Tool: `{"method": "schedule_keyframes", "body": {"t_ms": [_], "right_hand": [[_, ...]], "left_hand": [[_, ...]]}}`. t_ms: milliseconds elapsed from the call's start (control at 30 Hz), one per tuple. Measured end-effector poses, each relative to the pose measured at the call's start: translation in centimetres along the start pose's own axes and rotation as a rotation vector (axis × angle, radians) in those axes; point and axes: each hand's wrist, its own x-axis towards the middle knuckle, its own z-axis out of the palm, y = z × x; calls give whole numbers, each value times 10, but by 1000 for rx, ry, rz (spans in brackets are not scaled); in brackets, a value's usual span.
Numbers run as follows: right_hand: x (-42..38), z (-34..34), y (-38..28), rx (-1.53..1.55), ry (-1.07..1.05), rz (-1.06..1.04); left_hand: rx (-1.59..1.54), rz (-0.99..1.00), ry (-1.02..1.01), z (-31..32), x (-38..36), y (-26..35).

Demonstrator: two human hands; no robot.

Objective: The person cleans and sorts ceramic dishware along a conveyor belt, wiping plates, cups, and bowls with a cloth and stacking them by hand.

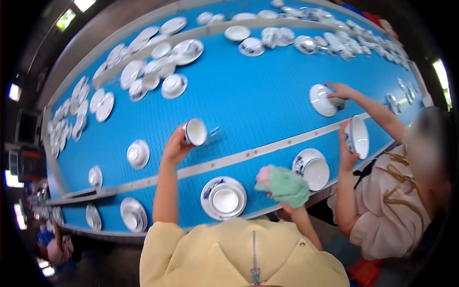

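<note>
My left hand (178,146), raised above the blue conveyor belt, is closed around a small white cup (195,132) with a dark rim. A blurred, see-through shape (214,136) shows beside the cup; I cannot make out what it is. In my right hand (289,206), near the belt's front edge, is a green and pink cloth (287,187) that hides most of the fingers. Between my arms, a white bowl (225,200) sits on a blue-patterned plate (207,193). Just beyond the cloth, another white bowl (316,174) rests tilted on a patterned dish (303,158).
A metal divider rail (248,154) splits the belt lengthwise. At right a co-worker holds a bowl (357,137) and touches a dish (321,100). Clusters of dishes (162,67) cover the far side. More stacked dishes (133,215) stand along the front lane.
</note>
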Motion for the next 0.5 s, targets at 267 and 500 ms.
{"method": "schedule_keyframes", "body": {"t_ms": [267, 500], "right_hand": [[20, 0, -12, -325, -84, -263], [31, -15, -44, -1252, -31, -830]], "left_hand": [[-45, -306, 99, 111, -27, -31], [292, -546, -69, 197, -14, -109]]}}
